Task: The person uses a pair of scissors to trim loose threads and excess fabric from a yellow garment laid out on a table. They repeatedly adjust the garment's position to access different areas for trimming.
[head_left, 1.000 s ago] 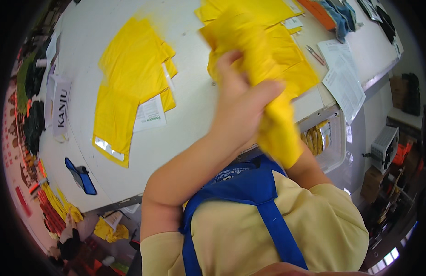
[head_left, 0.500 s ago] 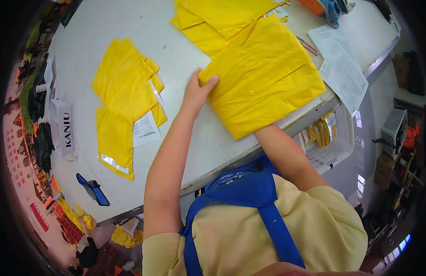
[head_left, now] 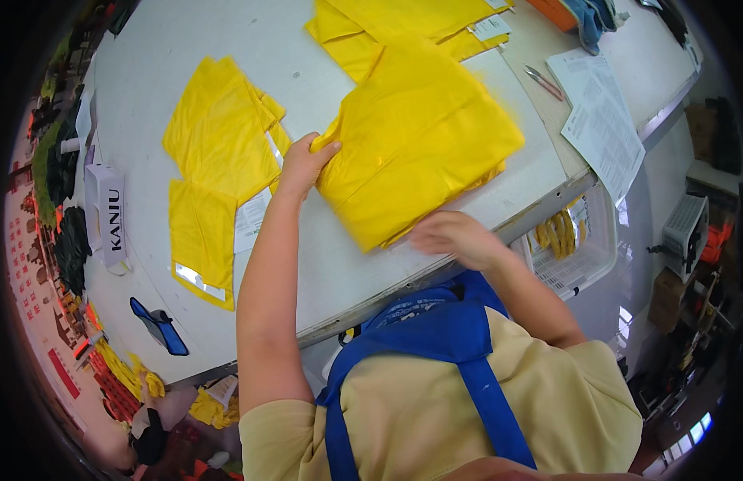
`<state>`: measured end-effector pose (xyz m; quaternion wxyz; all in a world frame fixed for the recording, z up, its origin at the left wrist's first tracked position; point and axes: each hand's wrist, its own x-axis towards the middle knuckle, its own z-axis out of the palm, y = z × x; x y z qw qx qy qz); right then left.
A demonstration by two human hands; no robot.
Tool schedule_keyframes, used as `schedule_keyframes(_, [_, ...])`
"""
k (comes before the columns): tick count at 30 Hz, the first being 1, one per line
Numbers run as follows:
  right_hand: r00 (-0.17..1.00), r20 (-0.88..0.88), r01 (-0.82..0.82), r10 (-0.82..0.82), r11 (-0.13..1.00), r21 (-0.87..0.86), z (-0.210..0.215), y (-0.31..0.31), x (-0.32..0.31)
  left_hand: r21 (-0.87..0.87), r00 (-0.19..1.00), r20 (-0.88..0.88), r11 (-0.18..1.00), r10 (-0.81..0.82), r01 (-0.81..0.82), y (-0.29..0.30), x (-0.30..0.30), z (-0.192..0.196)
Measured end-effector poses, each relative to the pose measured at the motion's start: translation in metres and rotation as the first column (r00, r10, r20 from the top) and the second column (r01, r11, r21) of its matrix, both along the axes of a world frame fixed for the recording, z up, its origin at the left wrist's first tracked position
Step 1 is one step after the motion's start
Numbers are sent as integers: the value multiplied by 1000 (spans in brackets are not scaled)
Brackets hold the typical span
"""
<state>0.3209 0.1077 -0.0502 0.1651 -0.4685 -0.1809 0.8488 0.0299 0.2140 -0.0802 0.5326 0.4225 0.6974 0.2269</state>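
A folded yellow garment (head_left: pixel 419 144) of smooth, creased fabric is in front of me, over the white table (head_left: pixel 307 272). My left hand (head_left: pixel 307 164) grips its left corner, the thumb on top and the fingers tucked under the cloth. Just off the garment's near edge, my right hand (head_left: pixel 459 239) is blurred by motion, its fingers stretched out and holding nothing. Beyond the garment, more folded yellow pieces (head_left: pixel 403 20) lie with white tags. On the left, another group of folded yellow pieces (head_left: pixel 219 136) overlaps, a printed card (head_left: pixel 249 218) partly beneath.
Thread snips (head_left: pixel 545 82) and printed sheets (head_left: pixel 600 120) lie on the right. A white basket (head_left: pixel 576 268) with yellow items stands below the table's edge. At the left are a white box (head_left: pixel 107 212) and a blue-edged dark pouch (head_left: pixel 159 326). Another person (head_left: pixel 151 425) is at lower left.
The garment has shifted left and turned over, hiding the face with the flap and button. My left hand moved left with its corner. My right hand came out from beneath the garment.
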Motion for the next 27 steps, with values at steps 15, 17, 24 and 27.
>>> schedule_keyframes(15, [794,598,-308,-106,779,547,9,127,18,-148,680,528,844,509,-516,-134,39,-9])
schedule_keyframes(17, [839,525,-175,-144,842,510,3,121,19,-261,632,573,847,522,-463,-122,22,6])
schedule_keyframes(24, [883,276,278,-379,898,342,-15,32,-15,-439,-318,892,784,322,-439,-204,41,-33])
schedule_keyframes(27, [867,312,250,-390,879,405,-22,-4,-42,-304,-95,951,841,293,-447,-214,79,-29])
